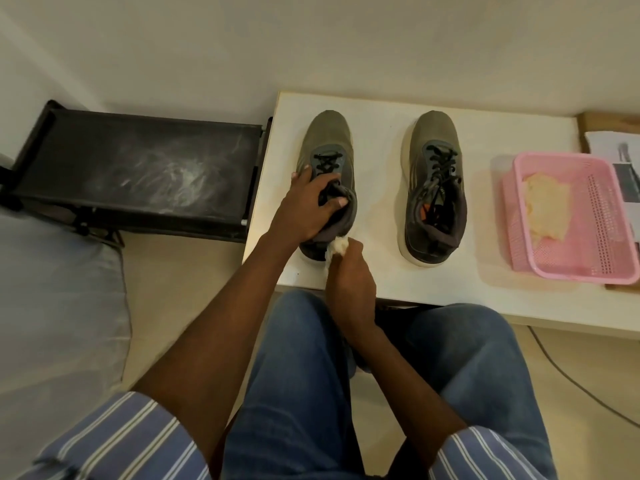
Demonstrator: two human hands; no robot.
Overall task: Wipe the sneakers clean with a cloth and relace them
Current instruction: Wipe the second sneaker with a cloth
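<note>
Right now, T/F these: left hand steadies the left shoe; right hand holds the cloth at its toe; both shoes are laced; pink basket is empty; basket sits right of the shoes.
1. The left hand steadies the left shoe. True.
2. The right hand holds the cloth at the toe. False: at the heel.
3. Both shoes are laced. True, the right shoe too.
4. The pink basket is empty. False: a yellowish cloth lies in it.
5. The basket sits right of the shoes. True.

Two olive-green sneakers with black laces stand side by side, toes pointing away. The left sneaker (325, 147) is laced and has a small crumpled white cloth (337, 247) pressed against its heel; the right sneaker (434, 161) has loose laces.
</note>
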